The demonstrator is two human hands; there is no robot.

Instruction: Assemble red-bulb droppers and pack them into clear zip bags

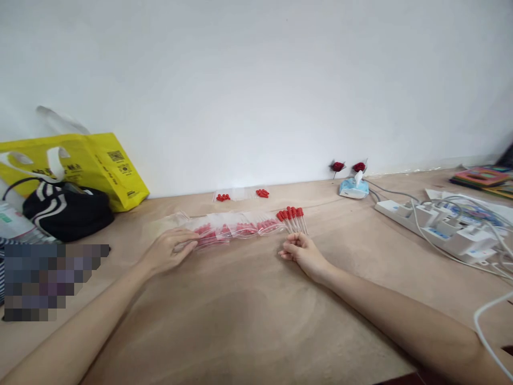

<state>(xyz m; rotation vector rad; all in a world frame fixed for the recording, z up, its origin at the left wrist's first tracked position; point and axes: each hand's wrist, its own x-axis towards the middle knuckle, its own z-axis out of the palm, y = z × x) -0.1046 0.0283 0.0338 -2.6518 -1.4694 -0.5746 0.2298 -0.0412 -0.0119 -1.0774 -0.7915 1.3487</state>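
Observation:
A row of overlapping clear plastic bags [245,229] with red-tipped sticks inside lies across the table. At the row's left end, my left hand [170,251] has its fingers and thumb closed on the edge of a bag. A loose bunch of red-tipped sticks [292,214] fans out past the row's right end, red heads pointing away from me. Just below their pale stems is my right hand [302,255], fingers curled together. What its fingertips hold, if anything, is hidden.
Two bags with red tips [262,193] lie by the wall. A yellow bag [116,171] and black pouch [68,211] stand left. To the right are a tissue pack [354,188], dark red flowers [337,166] and a white power strip [428,230] with cables.

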